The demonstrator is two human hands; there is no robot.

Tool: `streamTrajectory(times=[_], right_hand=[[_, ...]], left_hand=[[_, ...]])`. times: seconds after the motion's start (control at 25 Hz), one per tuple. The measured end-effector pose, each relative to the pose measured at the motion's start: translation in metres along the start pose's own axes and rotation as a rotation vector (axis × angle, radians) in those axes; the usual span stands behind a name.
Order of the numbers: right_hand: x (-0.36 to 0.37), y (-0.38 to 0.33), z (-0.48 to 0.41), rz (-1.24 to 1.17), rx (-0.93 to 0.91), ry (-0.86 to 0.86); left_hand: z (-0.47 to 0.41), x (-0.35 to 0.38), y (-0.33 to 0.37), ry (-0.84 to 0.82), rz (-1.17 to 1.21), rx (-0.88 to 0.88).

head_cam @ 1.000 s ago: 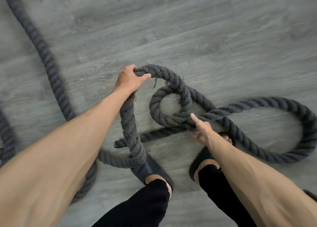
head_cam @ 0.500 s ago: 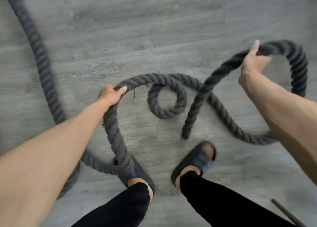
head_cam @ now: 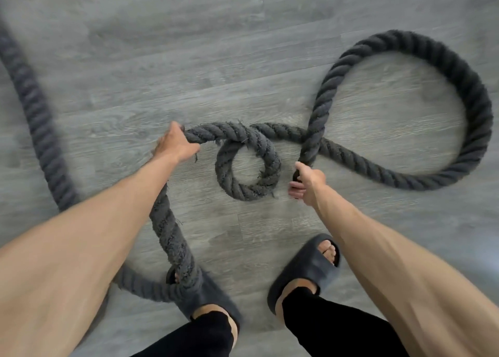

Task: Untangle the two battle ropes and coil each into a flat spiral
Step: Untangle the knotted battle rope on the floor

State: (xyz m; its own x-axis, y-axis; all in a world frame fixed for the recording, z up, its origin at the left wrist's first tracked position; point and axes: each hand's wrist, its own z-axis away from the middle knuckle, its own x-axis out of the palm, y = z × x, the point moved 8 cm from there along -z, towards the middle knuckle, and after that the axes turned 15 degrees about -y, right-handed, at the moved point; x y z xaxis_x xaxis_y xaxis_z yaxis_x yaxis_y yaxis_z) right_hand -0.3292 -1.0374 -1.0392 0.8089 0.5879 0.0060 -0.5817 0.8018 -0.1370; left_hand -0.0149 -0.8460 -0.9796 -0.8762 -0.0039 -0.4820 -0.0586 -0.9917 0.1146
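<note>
Grey wood-grain planks make up the floor (head_cam: pixel 135 46), seen from above by a person who stands over a thick, dark, frayed rope (head_cam: pixel 213 131).

Well out to the left of the left hand (head_cam: pixel 175 144), a far strand (head_cam: pixel 35 108) sweeps down across the boards and goes out of sight behind the left forearm (whether it belongs to the same rope cannot be told). The left hand has its fingers curled over the rope and grips it at the top of a raised bend. Below that hand the rope drops toward the person, passes under the forearm, lies across the toe of the left sandal (head_cam: pixel 213 300) and curves away leftward beneath the arm.

Just right of the left hand, between the two hands, the rope winds into a small ring (head_cam: pixel 243 192) that lies flat on the floor, with one turn overlapping at its top.

Beside the ring, the right hand (head_cam: pixel 305 184) is closed around a stretch of rope, fingers wrapped under it. Above this hand the held stretch crosses over another strand. Up and to the right of the hand it opens into a big loop (head_cam: pixel 472 92), which rests on the boards and comes back toward the crossing.

Below the right hand stands the right sandal (head_cam: pixel 307 273), and black trouser legs (head_cam: pixel 324 329) show at the bottom edge.
</note>
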Motion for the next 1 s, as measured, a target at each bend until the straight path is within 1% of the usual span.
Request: streamTrajectory(times=[0.04, 0.08, 0.12, 0.2, 0.24, 0.28, 0.32, 0.36, 0.44, 0.48, 0.52, 0.6, 0.68, 0.72, 0.76, 0.8, 0.84, 0.92, 0.96, 1.0], right_hand=[[0.001, -0.004, -0.006, -0.088, -0.047, 0.007], [0.001, -0.014, -0.011, -0.126, -0.122, 0.031], [-0.001, -0.025, -0.012, -0.088, -0.195, 0.077], [-0.003, -0.047, -0.01, 0.119, -0.299, 0.166], [-0.002, -0.054, -0.007, 0.219, -0.296, 0.172], [-0.004, -0.057, -0.007, 0.264, -0.253, 0.159], [-0.007, -0.056, -0.003, 0.249, -0.185, 0.135], [-0.01, -0.049, 0.005, 0.182, -0.092, 0.072], [-0.002, -0.03, 0.026, -0.097, 0.027, -0.167], [0.001, -0.024, 0.037, -0.246, 0.031, -0.264], [0.001, -0.02, 0.047, -0.371, 0.016, -0.325], [-0.009, -0.016, 0.065, -0.541, 0.004, -0.363], [-0.019, -0.03, 0.078, -0.624, -0.016, -0.382], [-0.023, -0.043, 0.085, -0.63, -0.034, -0.394], [-0.026, -0.057, 0.093, -0.575, -0.045, -0.403], [-0.032, -0.069, 0.1, -0.47, -0.046, -0.39], [-0.041, -0.078, 0.106, -0.342, -0.046, -0.334], [-0.071, -0.081, 0.11, -0.175, -0.079, -0.163], [-0.093, -0.074, 0.11, -0.121, -0.117, -0.068], [-0.114, -0.062, 0.111, -0.063, -0.152, 0.021]], left_hand=[[-0.003, -0.001, 0.006, -0.029, 0.031, 0.014], [-0.003, 0.0, 0.013, -0.088, 0.099, 0.035], [0.0, 0.007, 0.023, -0.2, 0.223, 0.08], [0.022, 0.031, 0.054, -0.488, 0.513, 0.194], [0.036, 0.04, 0.073, -0.603, 0.614, 0.258], [0.05, 0.048, 0.091, -0.688, 0.659, 0.309], [0.066, 0.057, 0.108, -0.761, 0.673, 0.341], [0.079, 0.065, 0.123, -0.829, 0.662, 0.368], [0.101, 0.081, 0.138, -0.944, 0.626, 0.374], [0.109, 0.086, 0.139, -0.992, 0.617, 0.358], [0.116, 0.088, 0.137, -1.033, 0.605, 0.344], [0.13, 0.091, 0.134, -1.09, 0.552, 0.331], [0.146, 0.093, 0.134, -1.075, 0.464, 0.34], [0.156, 0.098, 0.137, -1.045, 0.427, 0.354], [0.169, 0.106, 0.144, -1.026, 0.405, 0.362], [0.181, 0.121, 0.151, -1.028, 0.403, 0.365], [0.194, 0.139, 0.158, -1.06, 0.411, 0.362], [0.221, 0.181, 0.167, -1.202, 0.393, 0.338], [0.232, 0.201, 0.167, -1.265, 0.33, 0.333], [0.238, 0.22, 0.162, -1.289, 0.239, 0.328]])
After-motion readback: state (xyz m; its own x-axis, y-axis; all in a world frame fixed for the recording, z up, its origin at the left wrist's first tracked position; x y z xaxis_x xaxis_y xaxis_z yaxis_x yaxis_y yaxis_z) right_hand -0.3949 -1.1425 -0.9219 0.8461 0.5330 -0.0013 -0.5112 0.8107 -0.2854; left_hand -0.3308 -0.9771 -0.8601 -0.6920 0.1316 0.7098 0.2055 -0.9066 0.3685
